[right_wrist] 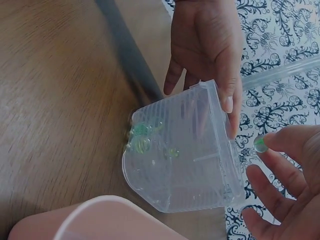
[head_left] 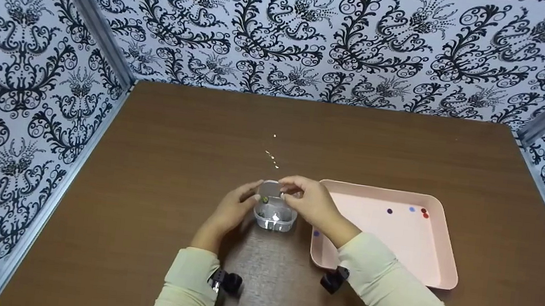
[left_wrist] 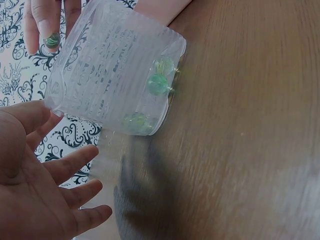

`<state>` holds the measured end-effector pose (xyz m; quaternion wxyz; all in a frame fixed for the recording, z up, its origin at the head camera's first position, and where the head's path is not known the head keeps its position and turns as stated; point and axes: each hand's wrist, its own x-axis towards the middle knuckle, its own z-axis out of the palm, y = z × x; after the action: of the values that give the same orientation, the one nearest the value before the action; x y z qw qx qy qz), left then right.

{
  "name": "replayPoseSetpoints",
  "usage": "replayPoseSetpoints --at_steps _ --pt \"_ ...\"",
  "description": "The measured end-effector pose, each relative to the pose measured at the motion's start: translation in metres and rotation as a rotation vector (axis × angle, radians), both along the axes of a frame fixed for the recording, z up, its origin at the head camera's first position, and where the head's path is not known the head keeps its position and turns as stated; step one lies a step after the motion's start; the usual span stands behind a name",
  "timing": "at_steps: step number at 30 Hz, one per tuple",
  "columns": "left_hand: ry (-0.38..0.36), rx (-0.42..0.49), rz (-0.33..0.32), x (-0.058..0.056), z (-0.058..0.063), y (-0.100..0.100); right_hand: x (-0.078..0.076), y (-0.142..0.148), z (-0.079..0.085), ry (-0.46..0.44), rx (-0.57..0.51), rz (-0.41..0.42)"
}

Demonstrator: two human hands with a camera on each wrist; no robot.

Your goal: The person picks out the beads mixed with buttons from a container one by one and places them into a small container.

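Currently the right hand (head_left: pixel 312 198) pinches a green marble (right_wrist: pixel 260 145) near the clear container (head_left: pixel 273 225), which holds other marbles (left_wrist: pixel 158 84) on the tabletop (head_left: pixel 174 162). The left hand (head_left: pixel 232 210), fingers extended, touches the container's rim

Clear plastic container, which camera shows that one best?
The right wrist view: the clear plastic container is large and fully in frame, with green marbles showing through. The left wrist view shows it large, but the picture's top edge cuts it off. The head view shows it smaller, partly behind the right hand.
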<state>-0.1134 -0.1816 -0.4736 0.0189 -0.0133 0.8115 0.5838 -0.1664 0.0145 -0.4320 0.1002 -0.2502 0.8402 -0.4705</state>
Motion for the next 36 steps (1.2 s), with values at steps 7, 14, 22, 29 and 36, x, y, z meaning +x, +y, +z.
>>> replayPoseSetpoints --at_steps 7,14,22,29,36 --pt "0.003 -0.003 -0.007 0.001 0.001 0.000 0.001 0.000 -0.003 0.106 0.029 0.033" --pt "-0.010 -0.008 0.003 0.001 -0.001 0.000 0.003 -0.002 -0.006 0.222 0.055 0.061" --pt "-0.015 -0.009 0.016 0.003 0.007 0.002 0.005 -0.003 -0.008 0.298 0.137 0.067" --pt "-0.006 0.008 0.020 0.002 0.000 0.002 0.007 -0.006 -0.009 0.356 0.192 0.092" --pt "-0.019 -0.005 0.009 0.001 0.001 0.001 0.007 -0.006 -0.012 0.482 0.215 0.119"
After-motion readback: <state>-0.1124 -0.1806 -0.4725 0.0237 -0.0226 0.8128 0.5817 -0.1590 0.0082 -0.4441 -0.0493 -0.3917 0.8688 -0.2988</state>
